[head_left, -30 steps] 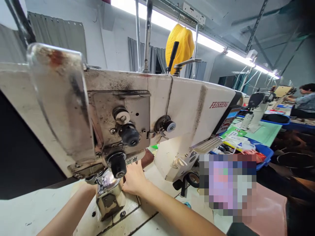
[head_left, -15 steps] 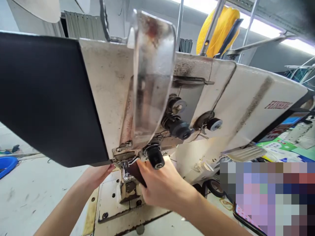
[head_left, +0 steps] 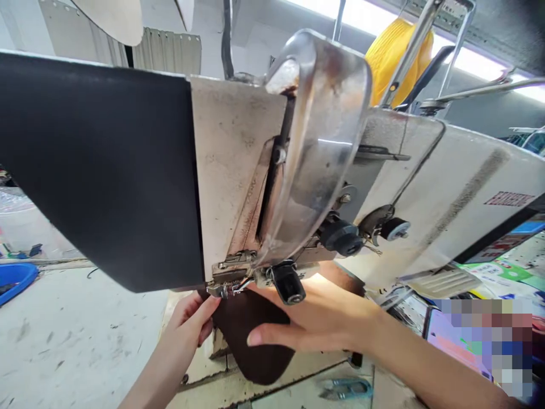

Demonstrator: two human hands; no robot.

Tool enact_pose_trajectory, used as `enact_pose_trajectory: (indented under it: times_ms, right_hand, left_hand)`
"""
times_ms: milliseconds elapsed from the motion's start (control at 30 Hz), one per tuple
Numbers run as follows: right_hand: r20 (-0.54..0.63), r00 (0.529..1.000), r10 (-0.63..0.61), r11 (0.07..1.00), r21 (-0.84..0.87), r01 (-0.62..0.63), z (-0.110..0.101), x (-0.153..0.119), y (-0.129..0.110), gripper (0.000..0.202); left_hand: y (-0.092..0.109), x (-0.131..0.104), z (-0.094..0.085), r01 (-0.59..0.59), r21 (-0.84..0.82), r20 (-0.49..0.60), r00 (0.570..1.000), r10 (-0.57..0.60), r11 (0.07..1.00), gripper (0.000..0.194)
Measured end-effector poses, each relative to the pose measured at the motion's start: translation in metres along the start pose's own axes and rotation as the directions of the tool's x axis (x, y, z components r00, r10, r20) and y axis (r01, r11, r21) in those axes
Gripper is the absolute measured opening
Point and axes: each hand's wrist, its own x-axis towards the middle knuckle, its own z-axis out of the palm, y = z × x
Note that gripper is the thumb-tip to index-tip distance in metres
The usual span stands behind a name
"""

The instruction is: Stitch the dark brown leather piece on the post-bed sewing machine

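Brown leather piece [head_left: 251, 335] sits under the sewing machine [head_left: 238, 170] needle, left hand [head_left: 191, 324] pinching its edge, right hand [head_left: 315, 321] pressed flat, steadying it.

Two bare forearms in view, both reaching forward and up from the bottom edge. Left forearm rising from the lower left, wrist straight, left hand [head_left: 189, 324] turned palm toward the right, fingers curled loosely together, fingertips pressed onto what lies between the hands, thumb tucked out of sight. Right forearm coming in from the lower right corner at a shallow slant, wrist slightly bent. Right hand [head_left: 317, 318] laid flat, palm down, fingers extended toward the left and held close together, thumb stretched out along the near side with its nail visible. Hands near each other, not touching. Neither hand closed into a fist.
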Motion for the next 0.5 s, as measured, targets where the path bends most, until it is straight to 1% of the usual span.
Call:
enact_pose_trajectory:
  times_ms: [33,67,100,133,200,233,300,333,367,433,500]
  right_hand:
    - [0.011,1.000,0.006,1.000,0.015,-0.006,-0.004,-0.003,0.002,0.054]
    - [-0.014,1.000,0.008,1.000,0.008,-0.008,-0.004,-0.008,0.001,0.057]
    - [-0.071,0.997,0.003,1.000,-0.021,-0.005,-0.001,-0.012,-0.003,0.060]
    - [-0.153,0.988,-0.005,0.997,-0.071,-0.006,0.005,-0.016,-0.009,0.063]
    - [-0.306,0.952,-0.026,0.979,-0.200,-0.037,0.023,-0.022,-0.023,0.070]
    - [-0.339,0.940,-0.034,0.966,-0.254,-0.057,0.032,-0.024,-0.029,0.073]
    - [-0.356,0.934,-0.038,0.944,-0.319,-0.083,0.048,-0.025,-0.037,0.073]
    - [-0.345,0.938,-0.029,0.939,-0.331,-0.092,0.052,-0.025,-0.039,0.068]
    - [-0.329,0.944,-0.024,0.936,-0.339,-0.094,0.054,-0.024,-0.039,0.058]
    - [-0.288,0.957,-0.022,0.934,-0.348,-0.084,0.052,-0.021,-0.037,0.039]
    - [-0.263,0.964,-0.043,0.938,-0.343,-0.052,0.043,-0.017,-0.034,0.034]
  left_hand:
    - [0.001,0.003,-0.003,0.002,0.013,0.017,1.000,-0.003,1.000,0.049]
    - [0.002,0.006,-0.005,0.007,0.027,0.034,0.999,-0.008,1.000,0.049]
    - [0.001,0.009,-0.007,0.012,0.038,0.051,0.999,-0.014,0.999,0.049]
    - [0.000,0.012,-0.009,0.012,0.046,0.063,0.998,-0.015,0.999,0.049]
    - [-0.003,0.014,-0.009,0.010,0.053,0.070,0.997,-0.014,0.999,0.050]
    - [-0.005,0.014,-0.009,0.002,0.053,0.064,0.998,-0.006,0.999,0.051]
    - [-0.010,0.010,-0.007,-0.004,0.068,0.055,0.998,0.000,0.998,0.050]
    - [-0.012,0.007,-0.007,0.003,0.084,0.063,0.998,-0.008,0.996,0.050]
    - [-0.015,0.003,-0.007,0.014,0.104,0.081,0.997,-0.022,0.995,0.051]
    - [-0.021,-0.003,-0.009,0.050,0.113,0.063,0.996,-0.057,0.992,0.058]
    - [-0.026,-0.004,-0.011,0.089,0.049,-0.039,0.995,-0.087,0.995,0.063]
